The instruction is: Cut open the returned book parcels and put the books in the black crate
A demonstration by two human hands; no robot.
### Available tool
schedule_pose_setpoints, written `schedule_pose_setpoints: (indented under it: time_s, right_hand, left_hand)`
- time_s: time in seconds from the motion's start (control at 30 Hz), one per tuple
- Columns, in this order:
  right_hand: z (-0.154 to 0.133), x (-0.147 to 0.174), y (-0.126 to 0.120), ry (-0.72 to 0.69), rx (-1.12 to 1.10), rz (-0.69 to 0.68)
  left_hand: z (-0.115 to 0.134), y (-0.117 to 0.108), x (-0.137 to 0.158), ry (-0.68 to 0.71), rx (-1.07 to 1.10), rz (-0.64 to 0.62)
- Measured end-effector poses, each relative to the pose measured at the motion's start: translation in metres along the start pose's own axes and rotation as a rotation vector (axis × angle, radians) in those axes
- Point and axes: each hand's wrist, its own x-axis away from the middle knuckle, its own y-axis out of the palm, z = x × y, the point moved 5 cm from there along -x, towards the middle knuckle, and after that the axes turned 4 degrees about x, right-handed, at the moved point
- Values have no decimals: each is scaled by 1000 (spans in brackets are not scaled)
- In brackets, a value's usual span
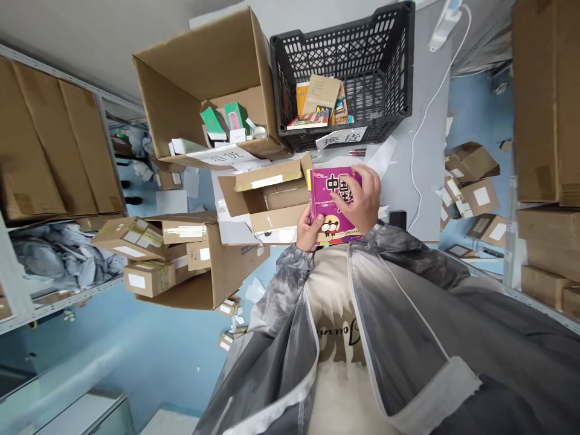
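A purple book (326, 199) with Chinese characters and two cartoon figures on its cover is held up at the table's near edge. My left hand (310, 229) grips its lower left side, the thumb on the cover. Over the right part of the cover lies my right hand (364, 196), fingers bent and spread, touching the book and hiding some of the print. Just left of the book sits a small opened cardboard box (276, 219), its flaps up. Behind it stands a black plastic crate (344, 136) with several books (319, 96) inside.
A large carton (203, 66) holding green and white boxes (224, 121) stands at the back left. A white cable (419, 151) and a black phone-like object (397, 220) lie on the right. Cardboard boxes (190, 254) are piled left, below table level.
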Motion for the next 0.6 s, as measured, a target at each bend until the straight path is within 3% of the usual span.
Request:
schedule_pose_setpoints:
  time_s: [0.07, 0.23, 0.3, 0.43, 0.6]
  right_hand:
    - [11, -4, -4, 104, -150, -5]
    - [21, 11, 18, 468, -676, -221]
    - [19, 11, 23, 525, -782, -206]
    - [20, -26, 22, 417, -845, -129]
    - [27, -132, 22, 233, -840, -104]
  left_hand:
    - [2, -5, -1, -18, 26, 30]
    - [3, -11, -23, -23, 67, 51]
    - [10, -6, -40, 20, 64, 59]
    - [36, 18, -88, 120, 36, 65]
    - [67, 49, -175, 136, 44, 15]
